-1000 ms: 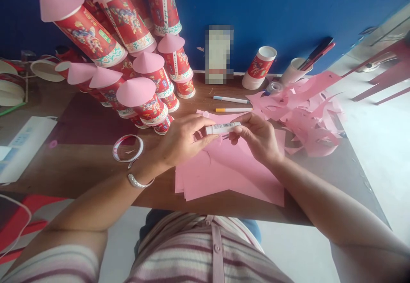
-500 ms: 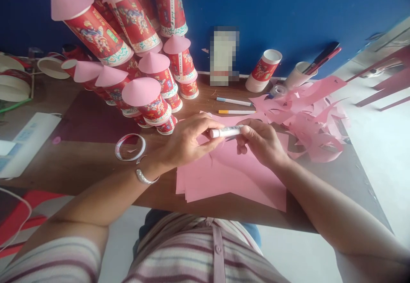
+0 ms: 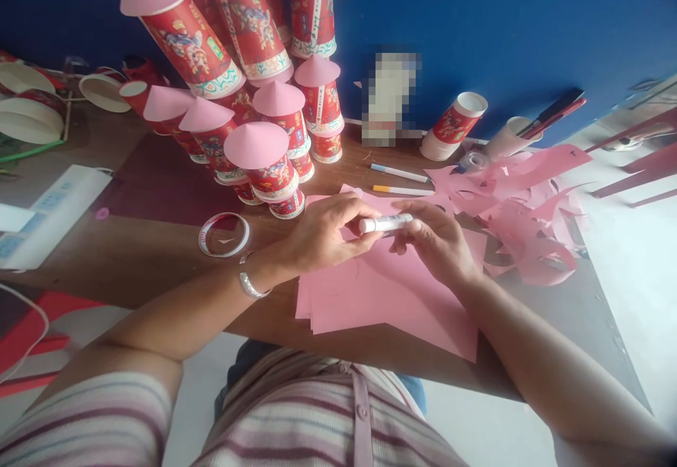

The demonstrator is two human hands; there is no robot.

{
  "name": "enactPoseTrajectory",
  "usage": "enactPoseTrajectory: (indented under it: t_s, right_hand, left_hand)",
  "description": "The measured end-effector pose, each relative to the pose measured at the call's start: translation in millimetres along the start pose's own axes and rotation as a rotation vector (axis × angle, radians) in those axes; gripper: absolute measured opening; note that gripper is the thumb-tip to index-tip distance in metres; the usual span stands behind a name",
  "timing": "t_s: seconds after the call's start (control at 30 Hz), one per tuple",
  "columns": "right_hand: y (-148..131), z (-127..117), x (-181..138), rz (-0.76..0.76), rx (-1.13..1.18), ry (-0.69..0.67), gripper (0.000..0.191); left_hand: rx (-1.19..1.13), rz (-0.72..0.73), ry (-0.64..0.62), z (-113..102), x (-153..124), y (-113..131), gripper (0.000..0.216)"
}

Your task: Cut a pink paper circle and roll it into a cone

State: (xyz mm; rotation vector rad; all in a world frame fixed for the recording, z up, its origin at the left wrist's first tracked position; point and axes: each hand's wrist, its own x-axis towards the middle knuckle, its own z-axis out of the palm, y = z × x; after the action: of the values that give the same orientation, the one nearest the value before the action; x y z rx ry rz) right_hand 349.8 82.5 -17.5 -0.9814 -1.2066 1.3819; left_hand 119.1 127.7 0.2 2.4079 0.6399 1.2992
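My left hand (image 3: 331,234) pinches a white marker-like stick (image 3: 385,223) between thumb and fingers; grey print shows on its barrel. The thumb of my right hand (image 3: 438,241) rests at the stick's right end, and its other fingers curl behind and below. Whether that end carries a cap is hidden. Both hands hover over a loose stack of pink paper sheets (image 3: 396,298), one with a cut-away edge. Just beyond lie a blue-ended marker (image 3: 400,173) and a yellow-ended marker (image 3: 403,190).
Red paper cups with pink cones (image 3: 257,156) stand stacked at back left. A cut cup ring (image 3: 224,235) lies left of my wrist. Pink scraps (image 3: 534,206) heap on the right, near a tape roll (image 3: 472,161), a pen cup (image 3: 506,140) and a stacked cup (image 3: 455,125).
The whole view has shifted, so the table things sit slightly to the right. The right fingers have loosened a little around the stick's end, while the left hand keeps its hold.
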Motion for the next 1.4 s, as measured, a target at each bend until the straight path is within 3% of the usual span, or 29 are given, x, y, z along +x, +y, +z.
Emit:
enactPoseTrajectory:
  t_s: [0.13, 0.3, 0.53, 0.77, 0.9, 1.0, 1.1, 1.23, 1.4]
  right_hand:
    - [-1, 1, 1, 0.041, -0.009, 0.000, 0.041]
    - [-3, -2, 3, 0.155, 0.087, -0.099, 0.045]
    - [-3, 0, 2, 0.043, -0.007, -0.019, 0.042]
    - [0, -3, 4, 0.227, 0.106, -0.086, 0.044]
    - [0, 4, 4, 0.174, 0.147, -0.069, 0.043]
    - [0, 7, 4, 0.103, 0.140, 0.025, 0.045]
    - [-1, 4, 4, -0.038, 0.038, 0.183, 0.032]
    - [-8, -2, 3, -0.251, -0.371, 0.292, 0.021]
    - [-17, 9, 3, -0.290, -0.737, 0.215, 0.014]
  left_hand:
    - [-0.005, -0.064, -0.017, 0, -2, 0, 0.011]
    - [-0.029, 0.002, -0.051, 0, -3, 0, 0.009]
    - [-0.033, -0.091, -0.004, 0, -1, 2, 0.009]
    - [-0.014, -0.014, -0.050, -2, -2, 2, 0.011]
    - [-0.006, -0.066, -0.029, 2, -2, 1, 0.010]
    - [-0.057, -0.171, -0.114, 0, -2, -1, 0.021]
    - [-0.100, -0.205, -0.226, -9, -5, -8, 0.049]
    - [0.116, -0.070, -0.298, -20, -21, -20, 0.012]
    - [0.278, 0.129, -0.403, -14, -42, -29, 0.012]
